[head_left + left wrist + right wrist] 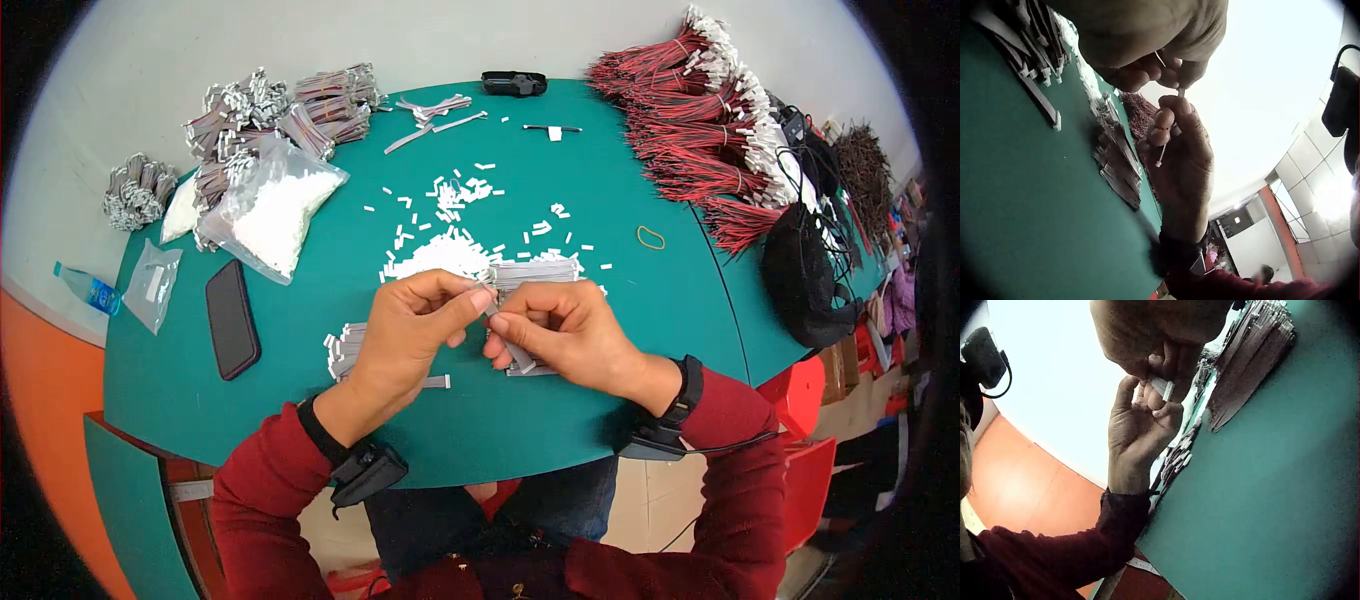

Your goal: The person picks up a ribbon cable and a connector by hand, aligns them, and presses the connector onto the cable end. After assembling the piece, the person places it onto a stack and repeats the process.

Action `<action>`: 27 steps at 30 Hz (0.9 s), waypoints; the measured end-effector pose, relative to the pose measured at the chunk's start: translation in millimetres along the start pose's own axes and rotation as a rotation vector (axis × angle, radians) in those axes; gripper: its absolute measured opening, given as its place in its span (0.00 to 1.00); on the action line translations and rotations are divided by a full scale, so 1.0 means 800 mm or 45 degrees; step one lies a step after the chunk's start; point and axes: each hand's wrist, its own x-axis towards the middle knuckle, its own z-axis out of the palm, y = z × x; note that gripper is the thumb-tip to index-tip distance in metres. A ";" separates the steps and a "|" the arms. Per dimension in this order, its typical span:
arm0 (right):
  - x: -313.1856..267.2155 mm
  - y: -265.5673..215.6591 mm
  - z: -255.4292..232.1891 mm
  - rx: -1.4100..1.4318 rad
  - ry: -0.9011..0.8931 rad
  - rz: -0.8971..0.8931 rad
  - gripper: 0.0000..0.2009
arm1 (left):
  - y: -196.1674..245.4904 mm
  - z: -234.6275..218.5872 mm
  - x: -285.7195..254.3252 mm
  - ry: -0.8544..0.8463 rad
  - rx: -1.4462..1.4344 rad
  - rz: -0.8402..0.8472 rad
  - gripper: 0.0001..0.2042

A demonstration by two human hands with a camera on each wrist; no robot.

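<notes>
Both hands meet over the front of the green table, with a short grey ribbon cable between them. My left hand pinches its upper end between thumb and forefinger. The right hand grips the same cable lower down, and its tail hangs below the fingers. A white connector on the cable shows at the fingertips in the right wrist view. Behind the hands lies a heap of small white housings. A stack of ribbon cables lies under the right hand, and another pile beside the left.
A clear bag of white pieces and bundled grey cables lie back left. Nearer are a phone and a bottle. Red-black wire bundles, a rubber band and a black bag are at right.
</notes>
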 end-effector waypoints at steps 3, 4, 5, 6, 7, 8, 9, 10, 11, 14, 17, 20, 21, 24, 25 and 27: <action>0.000 -0.005 -0.001 0.019 -0.021 0.061 0.08 | -0.001 0.004 -0.001 0.038 -0.041 0.044 0.06; 0.000 -0.007 -0.002 0.025 -0.028 0.095 0.08 | 0.000 0.005 -0.001 0.039 -0.045 0.061 0.06; 0.000 -0.007 -0.003 0.041 -0.035 0.095 0.09 | 0.000 0.006 -0.001 0.040 -0.048 0.079 0.06; 0.001 -0.005 -0.004 0.059 -0.041 0.095 0.09 | 0.000 0.005 -0.001 0.034 -0.024 0.099 0.06; 0.001 -0.004 -0.005 0.076 -0.048 0.096 0.09 | 0.000 0.005 0.000 0.029 0.000 0.118 0.06; 0.002 -0.003 -0.004 0.085 -0.037 0.073 0.09 | 0.000 0.004 0.000 0.023 0.023 0.139 0.06; 0.002 -0.001 -0.002 0.093 -0.026 0.050 0.09 | 0.000 0.002 0.001 0.010 0.038 0.123 0.06; 0.003 0.000 -0.001 0.101 -0.016 0.028 0.09 | -0.001 -0.001 0.002 -0.003 0.054 0.106 0.07; 0.003 -0.001 -0.001 0.085 -0.006 0.049 0.09 | -0.001 -0.002 0.002 -0.016 0.069 0.090 0.07; 0.002 -0.006 -0.002 0.043 0.029 0.089 0.09 | -0.004 0.000 0.001 -0.045 0.024 0.046 0.07; 0.002 -0.005 -0.004 0.043 0.057 0.078 0.09 | -0.002 0.002 0.000 -0.056 -0.064 -0.010 0.08; 0.003 -0.001 -0.008 0.073 0.066 0.061 0.09 | -0.005 0.000 0.001 -0.068 -0.043 0.009 0.08; 0.003 0.000 -0.007 0.072 0.065 0.057 0.09 | -0.005 0.000 0.001 -0.062 -0.038 0.009 0.09; 0.003 0.001 -0.006 0.063 0.080 0.049 0.09 | -0.005 0.001 0.000 -0.043 -0.041 -0.019 0.09; 0.003 0.001 -0.006 0.058 0.086 0.046 0.09 | -0.003 0.001 0.000 -0.037 -0.052 -0.045 0.08; 0.003 0.001 -0.006 0.039 0.086 0.024 0.09 | -0.002 0.001 0.000 -0.034 -0.078 -0.069 0.08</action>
